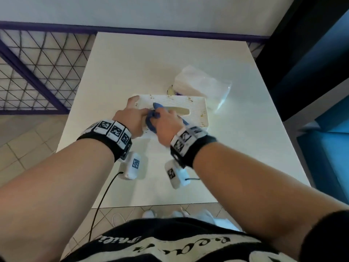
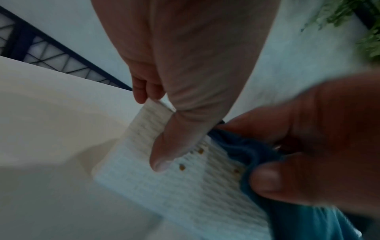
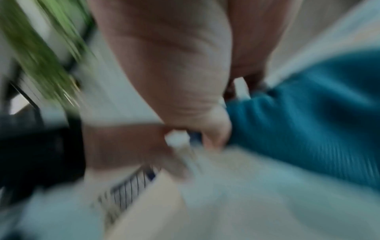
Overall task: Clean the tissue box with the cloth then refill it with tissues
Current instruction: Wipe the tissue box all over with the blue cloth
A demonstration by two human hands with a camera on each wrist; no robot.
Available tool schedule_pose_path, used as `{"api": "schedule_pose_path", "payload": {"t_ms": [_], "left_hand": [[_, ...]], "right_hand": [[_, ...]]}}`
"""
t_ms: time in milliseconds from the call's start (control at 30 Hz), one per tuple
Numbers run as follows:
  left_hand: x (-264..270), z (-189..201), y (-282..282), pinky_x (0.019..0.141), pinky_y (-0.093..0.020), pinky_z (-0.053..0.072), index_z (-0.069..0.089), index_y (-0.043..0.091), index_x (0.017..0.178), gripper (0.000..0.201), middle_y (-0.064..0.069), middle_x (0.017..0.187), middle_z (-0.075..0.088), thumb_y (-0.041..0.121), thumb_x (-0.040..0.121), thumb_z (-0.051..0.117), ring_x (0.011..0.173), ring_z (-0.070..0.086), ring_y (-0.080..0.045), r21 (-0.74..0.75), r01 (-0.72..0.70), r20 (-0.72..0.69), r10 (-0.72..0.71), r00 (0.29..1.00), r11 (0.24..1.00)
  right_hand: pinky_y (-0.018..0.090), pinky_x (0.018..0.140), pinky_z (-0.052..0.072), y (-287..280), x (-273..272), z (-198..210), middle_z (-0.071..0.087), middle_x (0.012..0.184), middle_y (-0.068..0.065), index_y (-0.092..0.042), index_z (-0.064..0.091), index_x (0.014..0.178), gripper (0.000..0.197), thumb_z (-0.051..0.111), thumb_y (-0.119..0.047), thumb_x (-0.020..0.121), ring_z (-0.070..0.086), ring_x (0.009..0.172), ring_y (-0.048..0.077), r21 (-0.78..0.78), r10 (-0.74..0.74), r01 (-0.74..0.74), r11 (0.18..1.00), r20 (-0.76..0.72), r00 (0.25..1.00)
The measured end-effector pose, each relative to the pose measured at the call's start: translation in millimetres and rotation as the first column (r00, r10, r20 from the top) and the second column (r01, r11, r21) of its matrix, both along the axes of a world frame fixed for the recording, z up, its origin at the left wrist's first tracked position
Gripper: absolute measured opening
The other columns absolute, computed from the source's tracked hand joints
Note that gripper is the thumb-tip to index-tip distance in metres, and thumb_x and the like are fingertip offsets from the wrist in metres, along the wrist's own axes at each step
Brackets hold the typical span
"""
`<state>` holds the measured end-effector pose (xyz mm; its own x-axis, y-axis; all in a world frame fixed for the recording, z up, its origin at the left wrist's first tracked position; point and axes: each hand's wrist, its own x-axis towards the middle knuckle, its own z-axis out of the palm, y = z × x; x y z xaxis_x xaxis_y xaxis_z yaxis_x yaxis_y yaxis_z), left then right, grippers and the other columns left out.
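Note:
A white woven tissue box [image 1: 190, 103] with a long oval slot lies flat in the middle of the white table [image 1: 132, 59]. My left hand [image 1: 130, 118] grips its left end, thumb on top [image 2: 164, 155] and fingers curled round the far edge. My right hand [image 1: 166, 125] holds a bunched blue cloth [image 1: 151, 120] on the box's top near the left end; the cloth [image 2: 246, 151] shows beside my left thumb, and again, blurred, as the cloth [image 3: 308, 121] in the right wrist view. A clear plastic pack of white tissues [image 1: 200, 84] lies just behind the box.
A small yellowish and purple object [image 1: 172, 91] peeks out between the box and the tissue pack. A wire grid fence [image 1: 37, 72] with purple rails stands left of the table. A dark blue panel [image 1: 311, 72] rises on the right. Cables hang off the table's near edge.

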<state>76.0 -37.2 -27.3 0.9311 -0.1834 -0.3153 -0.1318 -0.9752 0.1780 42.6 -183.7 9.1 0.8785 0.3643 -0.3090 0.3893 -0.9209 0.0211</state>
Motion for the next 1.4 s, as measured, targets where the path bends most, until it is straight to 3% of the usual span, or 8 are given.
{"api": "schedule_pose_path", "payload": {"t_ms": [167, 333, 567, 767, 900, 1067, 1233, 1400], "left_hand": [[3, 7, 7, 0.086, -0.036, 0.052, 0.042, 0.053, 0.132, 0.077, 0.001, 0.159, -0.009, 0.015, 0.071, 0.071, 0.103, 0.062, -0.033, -0.014, -0.02, -0.042, 0.019, 0.999, 1.0], [2, 8, 3, 0.086, -0.04, 0.055, 0.04, 0.053, 0.133, 0.077, -0.006, 0.159, -0.004, 0.012, 0.073, 0.066, 0.104, 0.063, -0.034, 0.011, -0.02, -0.052, 0.021, 0.998, 1.0], [4, 9, 4, 0.082, -0.035, 0.051, 0.057, 0.035, 0.104, 0.046, -0.008, 0.159, 0.007, 0.015, 0.065, 0.071, 0.101, 0.065, -0.034, 0.02, -0.021, -0.026, 0.022, 0.999, 1.0], [9, 7, 3, 0.088, -0.036, 0.052, 0.041, 0.047, 0.136, 0.078, -0.004, 0.158, 0.003, 0.014, 0.071, 0.071, 0.111, 0.06, -0.03, 0.062, -0.019, -0.055, 0.023, 0.998, 0.998], [8, 2, -2, 0.085, -0.037, 0.053, 0.043, 0.046, 0.133, 0.074, -0.005, 0.156, 0.008, 0.012, 0.072, 0.067, 0.105, 0.062, -0.033, 0.066, -0.011, -0.051, 0.014, 0.999, 0.998], [6, 6, 2, 0.084, -0.038, 0.052, 0.055, 0.033, 0.11, 0.046, -0.008, 0.158, 0.012, 0.021, 0.068, 0.071, 0.106, 0.062, -0.038, 0.038, 0.006, -0.024, -0.005, 1.0, 0.999], [7, 7, 1, 0.08, -0.036, 0.053, 0.044, 0.045, 0.132, 0.073, -0.009, 0.155, 0.014, 0.011, 0.072, 0.071, 0.104, 0.062, -0.037, 0.078, 0.02, -0.036, -0.017, 0.999, 0.997], [7, 5, -1, 0.079, -0.037, 0.056, 0.038, 0.049, 0.136, 0.081, -0.009, 0.157, 0.01, 0.007, 0.074, 0.067, 0.101, 0.064, -0.035, 0.104, 0.026, -0.036, -0.022, 0.999, 0.994]], "right_hand": [[0.046, 0.119, 0.019, -41, 13, -26, -0.003, 0.163, 0.002, -0.027, 0.006, 0.154, 0.076, 0.048, -0.007, 0.093, 0.006, 0.149, 0.028, -0.002, 0.073, -0.075, 0.997, -0.163, 0.984], [0.045, 0.118, 0.023, -77, 9, -20, 0.007, 0.161, 0.005, -0.025, 0.01, 0.154, 0.075, 0.051, -0.011, 0.092, 0.015, 0.147, 0.029, -0.108, -0.084, 0.066, 0.992, -0.175, 0.981], [0.049, 0.117, 0.02, 14, -1, -21, 0.011, 0.16, 0.0, -0.028, 0.016, 0.152, 0.073, 0.045, -0.002, 0.09, 0.017, 0.144, 0.035, 0.103, 0.073, -0.061, 0.993, -0.114, 0.991], [0.04, 0.118, 0.022, -63, 8, 0, 0.004, 0.162, -0.002, -0.037, 0.01, 0.152, 0.073, 0.046, -0.009, 0.095, 0.014, 0.147, 0.028, -0.088, -0.013, -0.008, 0.996, -0.238, 0.971], [0.042, 0.107, 0.034, -40, 3, 7, 0.015, 0.157, 0.006, -0.032, 0.012, 0.153, 0.071, 0.048, -0.013, 0.094, 0.028, 0.14, 0.033, -0.161, -0.016, -0.016, 0.987, -0.201, 0.979], [0.047, 0.105, 0.036, 28, -4, -7, 0.025, 0.151, 0.005, -0.026, 0.034, 0.145, 0.054, 0.046, -0.01, 0.095, 0.028, 0.138, 0.033, 0.024, 0.042, -0.04, 0.999, -0.116, 0.992], [0.043, 0.106, 0.036, -28, 5, -5, 0.023, 0.154, 0.001, -0.034, 0.014, 0.152, 0.069, 0.045, -0.011, 0.096, 0.031, 0.139, 0.032, -0.024, 0.057, -0.061, 0.998, -0.167, 0.984], [0.042, 0.108, 0.036, -57, 6, -2, 0.019, 0.156, 0.005, -0.025, 0.015, 0.152, 0.064, 0.044, -0.015, 0.096, 0.033, 0.138, 0.032, -0.136, -0.139, 0.118, 0.984, -0.165, 0.976]]}}
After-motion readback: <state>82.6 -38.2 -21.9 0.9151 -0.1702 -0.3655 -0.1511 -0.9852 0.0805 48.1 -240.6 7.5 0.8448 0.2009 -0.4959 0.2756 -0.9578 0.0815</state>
